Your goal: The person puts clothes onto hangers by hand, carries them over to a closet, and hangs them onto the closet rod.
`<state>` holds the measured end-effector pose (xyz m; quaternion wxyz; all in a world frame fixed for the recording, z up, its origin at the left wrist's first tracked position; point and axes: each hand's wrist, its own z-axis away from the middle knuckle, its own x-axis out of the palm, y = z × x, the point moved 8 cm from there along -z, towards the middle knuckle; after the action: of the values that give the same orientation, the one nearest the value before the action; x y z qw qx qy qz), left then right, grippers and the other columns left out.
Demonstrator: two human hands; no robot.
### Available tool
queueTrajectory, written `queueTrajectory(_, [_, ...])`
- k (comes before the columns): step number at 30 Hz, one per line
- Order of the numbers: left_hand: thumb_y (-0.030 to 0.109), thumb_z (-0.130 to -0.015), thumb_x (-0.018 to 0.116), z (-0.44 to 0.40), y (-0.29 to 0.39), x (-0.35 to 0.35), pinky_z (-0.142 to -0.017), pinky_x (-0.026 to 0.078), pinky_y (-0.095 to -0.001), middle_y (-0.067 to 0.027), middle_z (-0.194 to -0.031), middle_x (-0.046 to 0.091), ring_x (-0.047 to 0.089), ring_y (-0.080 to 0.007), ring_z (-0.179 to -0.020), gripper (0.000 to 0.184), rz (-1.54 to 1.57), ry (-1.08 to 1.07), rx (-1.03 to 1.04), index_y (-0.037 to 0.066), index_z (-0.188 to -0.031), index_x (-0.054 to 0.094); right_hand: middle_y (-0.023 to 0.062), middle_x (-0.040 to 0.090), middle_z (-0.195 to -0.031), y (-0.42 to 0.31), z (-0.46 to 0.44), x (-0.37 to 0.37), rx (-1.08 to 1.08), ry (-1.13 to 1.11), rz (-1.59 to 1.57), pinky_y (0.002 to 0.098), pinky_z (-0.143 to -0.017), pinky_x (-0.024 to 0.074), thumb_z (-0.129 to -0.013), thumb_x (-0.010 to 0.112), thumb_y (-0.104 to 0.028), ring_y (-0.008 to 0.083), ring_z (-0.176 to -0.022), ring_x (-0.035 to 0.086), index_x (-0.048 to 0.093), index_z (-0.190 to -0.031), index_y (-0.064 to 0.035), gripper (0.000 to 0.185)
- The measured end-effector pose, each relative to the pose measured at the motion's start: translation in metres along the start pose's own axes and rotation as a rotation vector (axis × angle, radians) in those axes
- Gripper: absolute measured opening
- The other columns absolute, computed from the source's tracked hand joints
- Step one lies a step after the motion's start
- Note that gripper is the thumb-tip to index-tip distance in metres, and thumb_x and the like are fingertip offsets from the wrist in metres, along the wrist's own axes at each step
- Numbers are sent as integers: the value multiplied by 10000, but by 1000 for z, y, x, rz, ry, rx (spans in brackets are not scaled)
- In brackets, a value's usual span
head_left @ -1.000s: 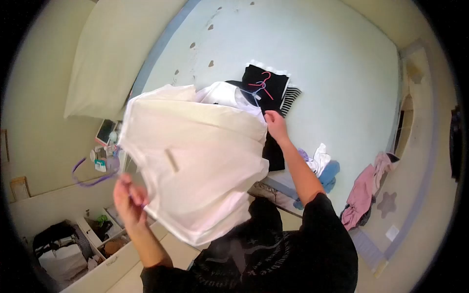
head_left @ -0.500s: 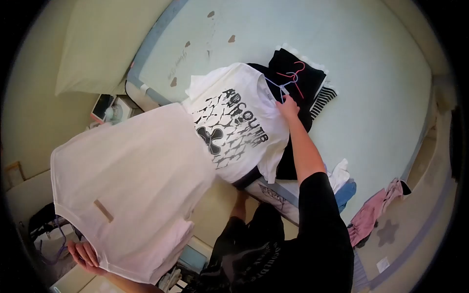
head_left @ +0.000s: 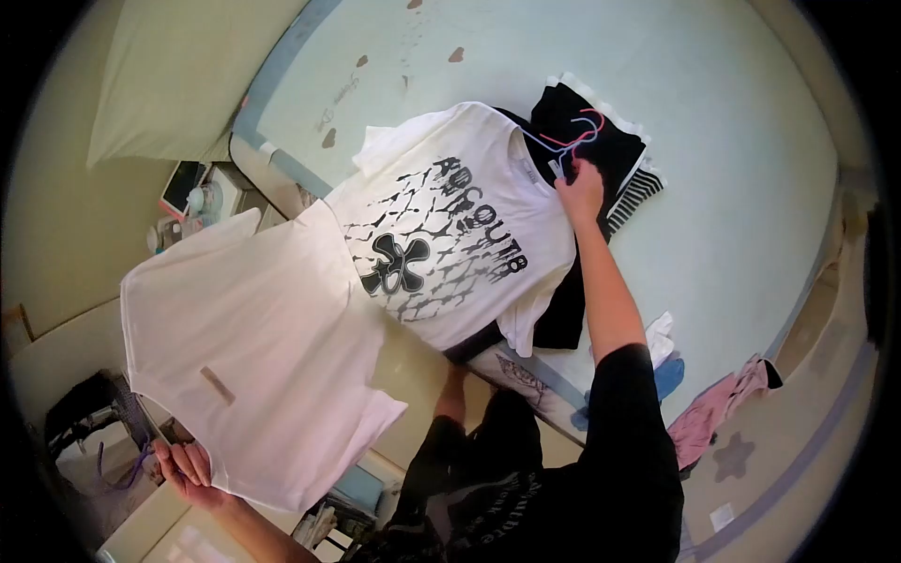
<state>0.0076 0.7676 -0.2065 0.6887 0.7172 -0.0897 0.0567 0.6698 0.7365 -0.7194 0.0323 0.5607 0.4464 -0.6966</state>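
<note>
My left hand (head_left: 192, 471) is at the lower left, its fingers closed at the neckline of a plain pale T-shirt (head_left: 258, 366). A purple hanger (head_left: 127, 467) shows at that neck beside my fingers. Over on the bed, my right hand (head_left: 582, 190) pinches a light-blue hanger (head_left: 563, 145) at the neck of a white T-shirt with black lettering (head_left: 441, 225). The pale shirt's hem overlaps the printed one. Black clothes (head_left: 554, 319) lie underneath, and a red hanger (head_left: 593, 120) rests on them. My right fingertips are partly hidden.
The bed (head_left: 732, 188) spreads across the back and right. A striped garment (head_left: 638, 197) sticks out of the dark pile. White and blue cloths (head_left: 664, 371) and a pink garment (head_left: 718, 413) lie at its near side. A bedside stand (head_left: 235, 192) holds small items.
The pale T-shirt has shifted slightly right, with its near sleeve swinging out. My left hand moved a little right. My right hand and the printed shirt's neck moved slightly right.
</note>
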Motion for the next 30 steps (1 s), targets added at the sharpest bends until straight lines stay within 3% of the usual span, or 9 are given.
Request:
queueTrajectory(5, [234, -1087, 398, -9, -12, 10, -448, 303, -206, 26, -480, 371, 345, -69, -398, 217, 72, -133, -47, 81, -1077, 551, 122, 665, -922, -90, 35, -45, -185, -245, -86, 386, -745, 513, -755, 737, -175, 283, -882, 646, 625, -817, -50, 179])
queueTrajectory(7, [242, -1080, 414, -6, -8, -7, -403, 281, -198, 28, -460, 368, 331, -71, -372, 215, 49, -26, -46, 82, -1020, 544, 138, 649, -790, -108, 54, -49, -58, -288, -341, 363, -660, 506, -762, 737, -177, 282, -707, 640, 616, -799, -40, 187])
queueTrajectory(8, [240, -1080, 415, -4, -6, -7, -391, 274, -199, 29, -461, 366, 323, -72, -366, 216, 55, 0, -47, 82, -1003, 541, 106, 637, -723, -121, 63, -55, -63, -272, -404, 318, -585, 489, -830, 720, -142, 217, -584, 603, 597, -850, -27, 169])
queueTrajectory(11, [236, -1075, 426, 11, 0, -24, -355, 240, -214, 27, -462, 344, 298, -79, -348, 223, 125, 91, -42, 81, -952, 530, 57, 630, -715, -152, 94, -43, 191, -482, -929, 276, -567, 480, -900, 682, -95, 134, -600, 600, 590, -933, -21, 123])
queueTrajectory(16, [223, -1065, 444, 54, 13, -75, -355, 237, -222, 28, -472, 336, 275, -83, -350, 217, 157, 145, 9, 60, -974, 555, -5, 599, -737, -262, 143, -79, 194, -749, -1136, 220, -585, 429, -954, 622, -21, 71, -621, 539, 605, -1035, 4, 87])
queueTrajectory(18, [249, -1074, 431, 68, 15, -96, -356, 225, -227, 34, -469, 321, 259, -83, -351, 241, 154, 124, 34, 56, -1025, 566, -12, 591, -737, -306, 168, -91, 168, -807, -1151, 220, -587, 421, -960, 615, -19, 66, -626, 531, 610, -1054, 3, 97])
queueTrajectory(21, [287, -1092, 416, 80, 24, -118, -378, 217, -216, 39, -466, 314, 255, -66, -354, 259, 148, 400, 59, 72, -1070, 558, -20, 574, -748, -371, 202, -104, 115, -875, -1154, 226, -598, 412, -971, 605, -23, 64, -640, 509, 611, -1062, 0, 94])
queueTrajectory(25, [337, -1098, 373, 99, 48, -161, -373, 194, -225, 40, -477, 294, 237, -70, -370, 340, 232, 338, 88, 63, -1163, 563, -28, 564, -777, -448, 251, -135, -38, -980, -1111, 225, -621, 415, -986, 590, -47, 66, -672, 508, 594, -1092, -19, 110])
queueTrajectory(30, [210, -1039, 428, 112, 87, -208, -423, 278, -255, 10, -558, 368, 317, -114, -416, 291, 91, 256, 92, 21, -1233, 536, -36, 583, -818, -567, 319, -164, -210, -1150, -1045, 217, -636, 434, -992, 569, -51, 46, -693, 523, 568, -1221, -43, 230])
